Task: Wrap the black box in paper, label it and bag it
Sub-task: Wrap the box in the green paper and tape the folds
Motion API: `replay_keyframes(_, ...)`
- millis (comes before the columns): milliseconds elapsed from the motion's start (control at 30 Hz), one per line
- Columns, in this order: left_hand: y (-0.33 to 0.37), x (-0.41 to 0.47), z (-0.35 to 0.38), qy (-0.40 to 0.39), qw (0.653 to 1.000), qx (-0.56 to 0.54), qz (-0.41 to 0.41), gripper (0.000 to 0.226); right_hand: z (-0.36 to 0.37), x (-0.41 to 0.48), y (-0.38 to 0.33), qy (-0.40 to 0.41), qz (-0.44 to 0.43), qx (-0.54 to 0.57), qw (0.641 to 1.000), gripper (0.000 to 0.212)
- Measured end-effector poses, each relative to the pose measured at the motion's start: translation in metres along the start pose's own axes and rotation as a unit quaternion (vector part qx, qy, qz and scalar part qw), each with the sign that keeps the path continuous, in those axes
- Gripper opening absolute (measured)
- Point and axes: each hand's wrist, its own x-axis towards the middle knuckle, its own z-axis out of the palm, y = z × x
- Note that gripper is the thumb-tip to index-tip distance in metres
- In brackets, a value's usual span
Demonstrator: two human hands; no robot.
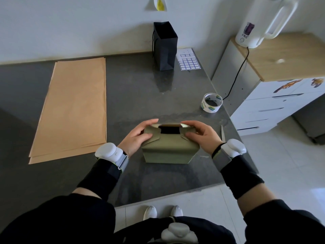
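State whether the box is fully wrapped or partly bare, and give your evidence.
Partly bare. A black patch of the box shows on top between the paper flaps held by the left hand and right hand.

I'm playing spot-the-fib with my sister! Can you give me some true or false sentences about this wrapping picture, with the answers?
1. The paper covers the black box completely. False: a black patch still shows on its top.
2. The left hand and the right hand both hold the box. True.
3. The black bag lies flat on the table. False: it stands upright.
4. The tape roll sits on the table, to the right of the box. True.
5. The label sheet is inside the bag. False: it lies flat beside the bag.
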Motion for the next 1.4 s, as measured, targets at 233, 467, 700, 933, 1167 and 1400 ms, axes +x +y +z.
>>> replay_keyframes(233,-0.005,0.006,0.01,0.075,0.996,-0.048,-0.009,0.038,0.011,-0.004,0.002,0.052,-0.002,0.049,0.997,0.033)
replay_keyframes(467,-0.004,0.009,0.004,0.048,0.997,-0.06,-0.009,0.033,0.013,-0.004,0.008,0.053,-0.023,0.135,0.989,0.031)
replay_keyframes(700,-0.011,0.011,0.0,0.033,0.998,-0.032,0.033,0.029,0.015,0.004,0.024,0.02,-0.035,0.199,0.979,0.037)
replay_keyframes(933,-0.012,0.014,-0.005,-0.023,0.999,0.005,0.045,0.015,0.009,0.003,0.022,-0.041,-0.032,0.166,0.985,0.024)
replay_keyframes(1167,-0.006,0.025,-0.014,-0.099,0.995,0.028,0.008,0.034,0.009,0.006,0.021,-0.049,-0.01,0.166,0.985,0.021)
replay_keyframes(1400,-0.007,0.021,-0.017,-0.107,0.993,0.039,-0.002,0.037,0.008,0.006,0.023,-0.05,0.006,0.138,0.989,0.02)
